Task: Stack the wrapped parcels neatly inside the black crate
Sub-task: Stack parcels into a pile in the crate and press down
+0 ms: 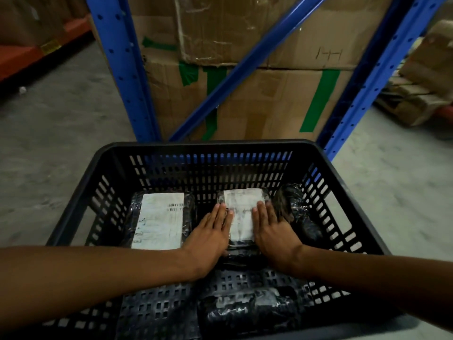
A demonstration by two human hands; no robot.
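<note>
Inside the black crate [83,185], the left hand [210,235] and right hand [272,231] lie flat, fingers extended, flanking the labelled parcel [241,214].

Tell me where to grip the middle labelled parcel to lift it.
Probably by its two long edges, from above, where the left hand and right hand lie flat. The middle labelled parcel lies flat and narrow, with gaps on both sides in the black crate.

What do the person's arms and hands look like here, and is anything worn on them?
Both forearms are bare to the frame edge: no sleeves show. The left hand and right hand wear no gloves, and no rings, watch or bracelet are visible. The fingernails look short and plain. No marks or tattoos can be seen in this dim light.
</note>
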